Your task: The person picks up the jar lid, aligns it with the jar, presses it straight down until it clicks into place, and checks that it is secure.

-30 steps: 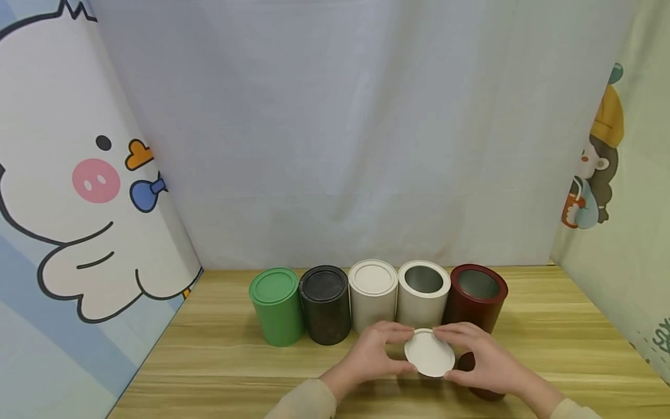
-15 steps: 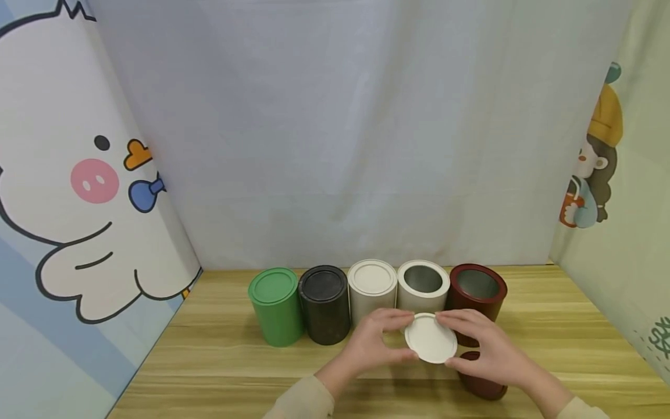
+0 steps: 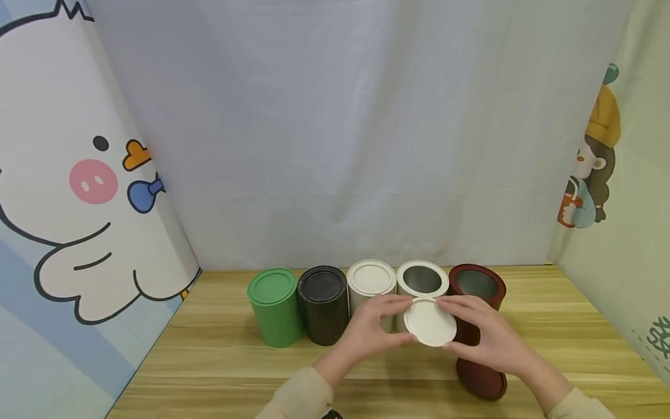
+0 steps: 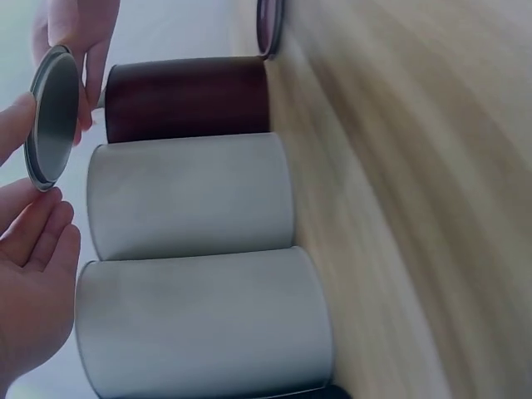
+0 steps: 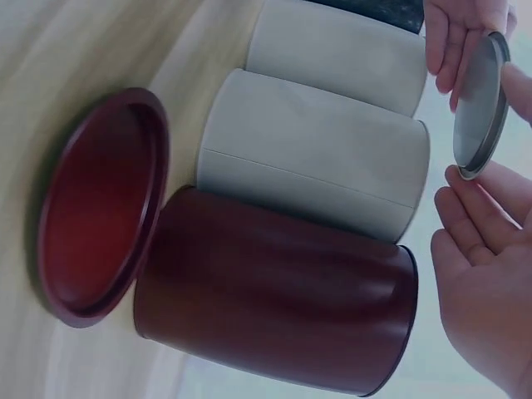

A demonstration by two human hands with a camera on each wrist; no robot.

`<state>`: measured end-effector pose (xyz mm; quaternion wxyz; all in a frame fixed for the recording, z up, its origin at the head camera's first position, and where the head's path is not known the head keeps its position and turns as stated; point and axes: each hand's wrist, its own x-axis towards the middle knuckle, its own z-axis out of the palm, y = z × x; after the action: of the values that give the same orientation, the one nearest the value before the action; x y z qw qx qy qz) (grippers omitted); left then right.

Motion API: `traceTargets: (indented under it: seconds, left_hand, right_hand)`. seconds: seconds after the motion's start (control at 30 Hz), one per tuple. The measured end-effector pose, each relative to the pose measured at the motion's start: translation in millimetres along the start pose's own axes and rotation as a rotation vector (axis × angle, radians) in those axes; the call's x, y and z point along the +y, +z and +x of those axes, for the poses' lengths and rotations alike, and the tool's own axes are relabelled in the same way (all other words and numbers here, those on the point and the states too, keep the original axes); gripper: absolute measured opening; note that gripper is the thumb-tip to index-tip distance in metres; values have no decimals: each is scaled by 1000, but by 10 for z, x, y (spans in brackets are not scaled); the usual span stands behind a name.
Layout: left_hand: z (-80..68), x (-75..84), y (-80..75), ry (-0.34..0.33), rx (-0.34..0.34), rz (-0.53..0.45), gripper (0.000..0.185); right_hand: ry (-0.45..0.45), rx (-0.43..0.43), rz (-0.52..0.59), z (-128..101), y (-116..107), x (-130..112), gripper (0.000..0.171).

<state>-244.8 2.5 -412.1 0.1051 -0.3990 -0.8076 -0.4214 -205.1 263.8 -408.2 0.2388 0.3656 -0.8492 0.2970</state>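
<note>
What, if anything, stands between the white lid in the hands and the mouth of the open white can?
Nothing visible does. The left hand and right hand hold the white lid by its edge, raised in front of the open white can, whose mouth is uncovered.

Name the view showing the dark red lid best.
Right wrist: the dark red lid appears whole, close and uncovered. The head view shows it smaller, partly behind the right hand; the left wrist view catches only part, cut by the top edge.
</note>
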Motion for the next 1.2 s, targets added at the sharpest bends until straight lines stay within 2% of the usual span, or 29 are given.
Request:
traceTargets:
  seconds: [0.27, 0.47, 0.73, 0.93, 1.2]
  left_hand:
    - [109, 13, -77, -1, 13, 0, 59]
    - [187, 7, -78, -26, 62, 1, 59]
    - [322, -24, -68, -27, 118, 65, 57]
    - [407, -32, -69, -76, 110, 46, 56]
    - [539, -64, -80, -145, 82, 16, 56]
  right_hand:
    - [34, 7, -34, 86, -35, 22, 71]
    - [36, 36, -59, 158, -68, 65, 68]
    - [35, 51, -60, 273, -116, 167, 62]
    - [38, 19, -64, 354, -166, 228, 59]
    - [113, -57, -20, 444, -216, 316, 54]
